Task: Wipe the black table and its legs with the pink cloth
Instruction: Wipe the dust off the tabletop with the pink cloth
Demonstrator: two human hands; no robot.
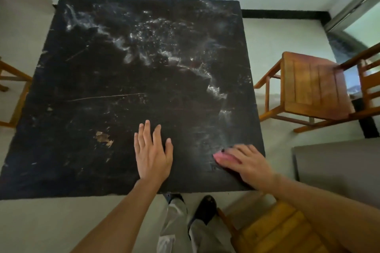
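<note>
At the far left edge, part of a wooden chair [12, 88] shows. The table [92, 80] fills most of the view: a square, matt black top, hard and flat, scratched, with pale dusty smears across its far and right parts. A small chip [103, 138] near the front left exposes bare wood. The table legs are hidden beneath the top.

The left grip [152, 154], a bare hand, lies flat on the top near the front edge, fingers straight and slightly spread, holding nothing.

To its right, at the front right corner, the cloth [223, 157] lies on the table. It is pink, small, bunched, and mostly covered. It looks soft, light and limp, so it probably handles best pressed under a flat palm for the top, and wrapped around each leg. The right grip [244, 162] rests on it, fingers laid fairly flat over it and pressing down; motion blur hides finer detail.

Further right stand 2 slatted wooden chairs, 1 beside the table [314, 86], 1 near the person [273, 230].
</note>
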